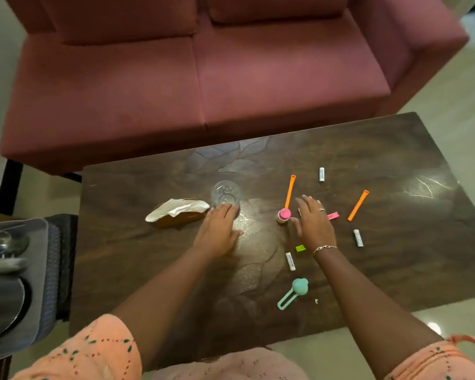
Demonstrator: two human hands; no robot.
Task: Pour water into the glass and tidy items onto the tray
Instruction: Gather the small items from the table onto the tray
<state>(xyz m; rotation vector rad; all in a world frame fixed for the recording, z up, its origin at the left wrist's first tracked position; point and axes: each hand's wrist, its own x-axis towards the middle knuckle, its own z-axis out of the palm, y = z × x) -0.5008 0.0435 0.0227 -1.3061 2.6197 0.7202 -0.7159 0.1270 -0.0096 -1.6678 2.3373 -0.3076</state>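
A clear empty glass (226,193) stands upright near the middle of the dark wooden table (395,160). My left hand (220,229) lies flat just in front of it, fingertips at its base. My right hand (314,223) rests open on the table beside a small pink-capped bottle (283,215), partly covering a pink clip (333,215). Two orange sticks (290,192) (358,205), three white tubes (322,174) (358,238) (290,261), a green clip (300,248) and a teal clip (294,293) lie scattered around.
A crumpled white paper over a brown object (177,212) lies left of the glass. A grey tray (39,242) with a glass item sits at the far left on a dark stool. A red sofa (203,78) stands behind the table.
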